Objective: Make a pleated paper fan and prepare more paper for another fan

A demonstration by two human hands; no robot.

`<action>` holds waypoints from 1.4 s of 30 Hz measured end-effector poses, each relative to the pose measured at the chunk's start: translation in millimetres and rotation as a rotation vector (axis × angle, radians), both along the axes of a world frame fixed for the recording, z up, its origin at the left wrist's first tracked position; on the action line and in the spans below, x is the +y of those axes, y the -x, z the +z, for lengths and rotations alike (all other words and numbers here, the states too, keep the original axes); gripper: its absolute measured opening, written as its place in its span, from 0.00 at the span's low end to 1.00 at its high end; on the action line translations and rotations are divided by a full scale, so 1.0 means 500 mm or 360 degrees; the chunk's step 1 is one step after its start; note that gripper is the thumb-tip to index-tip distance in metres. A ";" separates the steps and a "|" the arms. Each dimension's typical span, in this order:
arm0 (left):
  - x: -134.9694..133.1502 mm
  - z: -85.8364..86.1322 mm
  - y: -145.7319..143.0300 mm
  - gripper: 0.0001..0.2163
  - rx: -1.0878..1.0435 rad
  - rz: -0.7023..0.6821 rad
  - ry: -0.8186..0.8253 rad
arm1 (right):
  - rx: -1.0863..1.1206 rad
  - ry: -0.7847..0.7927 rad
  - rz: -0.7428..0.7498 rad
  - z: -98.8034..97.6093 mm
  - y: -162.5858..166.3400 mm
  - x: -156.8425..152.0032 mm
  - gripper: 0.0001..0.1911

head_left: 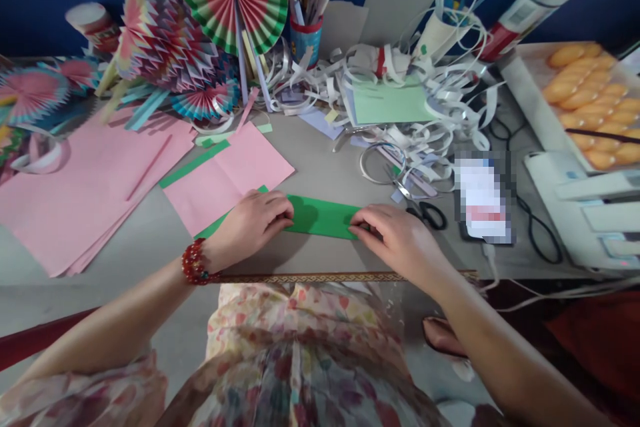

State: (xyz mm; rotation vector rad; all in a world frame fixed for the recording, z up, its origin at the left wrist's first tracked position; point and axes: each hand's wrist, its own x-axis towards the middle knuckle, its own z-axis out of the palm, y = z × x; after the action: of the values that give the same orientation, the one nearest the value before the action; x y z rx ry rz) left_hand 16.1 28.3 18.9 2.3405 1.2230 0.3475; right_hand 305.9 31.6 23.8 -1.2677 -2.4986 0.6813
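Observation:
A folded green paper sheet (320, 215) lies flat on the grey table (320, 167) in front of me. My left hand (253, 223), with a red bead bracelet at the wrist, presses its fingertips together on the paper's left end. My right hand (395, 237) pinches the paper's right end, fingers curled down on it. Both hands rest on the table surface with the paper stretched between them.
Pink paper sheets (90, 187) spread at the left, one (227, 177) just behind the green sheet. Folded paper fans (200, 33) and a pen cup (305, 37) stand at the back. White paper strips (410, 100) pile centre-right. Scissors (427, 213), a phone (483, 197) and a white machine (585, 207) lie right.

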 end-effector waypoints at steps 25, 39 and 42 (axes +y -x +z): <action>0.005 -0.003 0.003 0.08 -0.0015 -0.0022 0.0054 | 0.0170 0.0327 0.0088 -0.006 -0.034 0.018 0.04; 0.008 -0.004 0.004 0.07 -0.0009 -0.0027 0.0055 | 0.0144 0.0292 0.0098 -0.002 -0.033 0.018 0.03; 0.007 0.002 0.001 0.07 -0.0009 -0.0010 0.0060 | 0.0141 0.0272 0.0095 -0.001 -0.032 0.018 0.04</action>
State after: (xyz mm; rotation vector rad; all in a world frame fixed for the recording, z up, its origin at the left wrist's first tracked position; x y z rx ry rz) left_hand 15.6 31.6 19.9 2.3094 1.2088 0.3256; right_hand 322.0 40.4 23.3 -1.1936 -2.4586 0.9616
